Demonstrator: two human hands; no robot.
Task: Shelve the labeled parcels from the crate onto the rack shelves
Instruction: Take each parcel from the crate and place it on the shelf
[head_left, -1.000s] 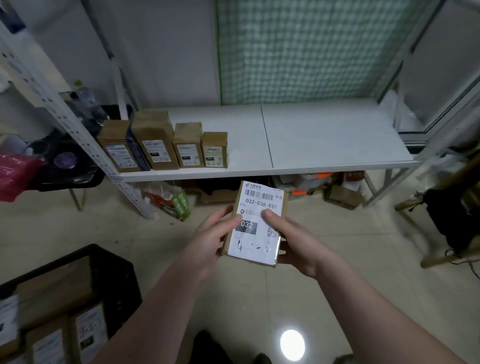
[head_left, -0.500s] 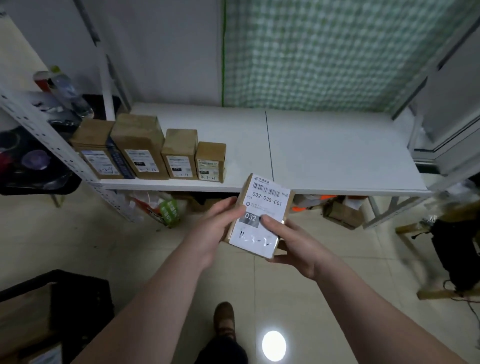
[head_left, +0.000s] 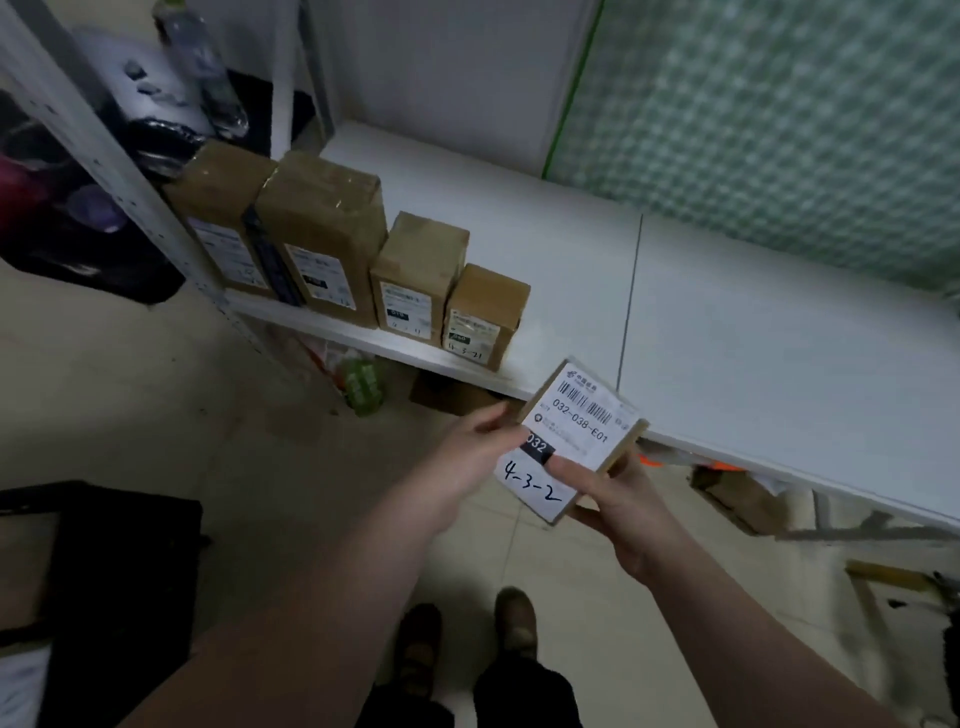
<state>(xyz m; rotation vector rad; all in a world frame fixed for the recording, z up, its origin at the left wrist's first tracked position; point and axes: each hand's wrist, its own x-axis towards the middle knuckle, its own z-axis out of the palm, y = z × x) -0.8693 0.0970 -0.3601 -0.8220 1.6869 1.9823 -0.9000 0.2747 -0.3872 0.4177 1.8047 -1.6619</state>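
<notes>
I hold a small brown parcel with a white label reading 032-038-E01 and handwritten 4-3-2, just in front of the white rack shelf. My left hand grips its left edge; my right hand grips its lower right corner, thumb on the label. Several labeled brown parcels stand in a row at the shelf's left end, the nearest just up-left of the held one. The black crate sits on the floor at lower left.
A perforated white rack upright rises at left, with dark clutter and a bottle behind it. Boxes and a green packet lie under the shelf. Green mesh covers the wall at right. My shoes stand on the tiled floor.
I have stepped closer to the rack and the view has tilted. The parcel has moved up toward the shelf edge, to the right of the standing row, still held in both hands.
</notes>
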